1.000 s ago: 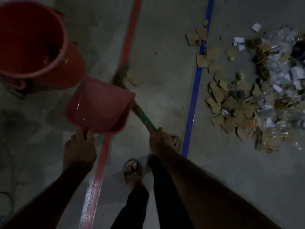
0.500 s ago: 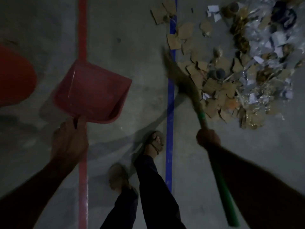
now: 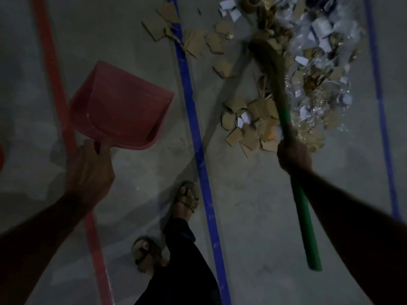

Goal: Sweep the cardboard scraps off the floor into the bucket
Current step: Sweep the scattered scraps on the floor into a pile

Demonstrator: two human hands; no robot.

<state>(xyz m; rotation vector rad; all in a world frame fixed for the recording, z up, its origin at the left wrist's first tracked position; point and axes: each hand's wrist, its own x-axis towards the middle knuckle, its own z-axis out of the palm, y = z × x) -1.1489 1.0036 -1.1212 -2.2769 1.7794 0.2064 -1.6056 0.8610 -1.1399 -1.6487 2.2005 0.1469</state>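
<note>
Brown cardboard scraps (image 3: 248, 126) lie in a heap on the grey floor right of centre, with more cardboard pieces (image 3: 193, 38) further back across the blue line. My right hand (image 3: 294, 156) grips the green handle of a broom (image 3: 284, 119), whose bristle head (image 3: 263, 53) lies over the pile. My left hand (image 3: 90, 170) holds the handle of an empty red dustpan (image 3: 119, 106), raised above the floor at the left. Only a red sliver of the bucket (image 3: 1, 155) shows at the left edge.
White paper bits and clear plastic wrap (image 3: 319, 51) are mixed into the pile at upper right. A red floor line (image 3: 57, 84) and two blue lines (image 3: 191, 111) run across the floor. My sandalled feet (image 3: 185, 199) stand between the red and the nearer blue line.
The view has swung right, and the bucket has slid almost out at the left. The broom head has moved from beside the dustpan across the blue line onto the scrap pile.
</note>
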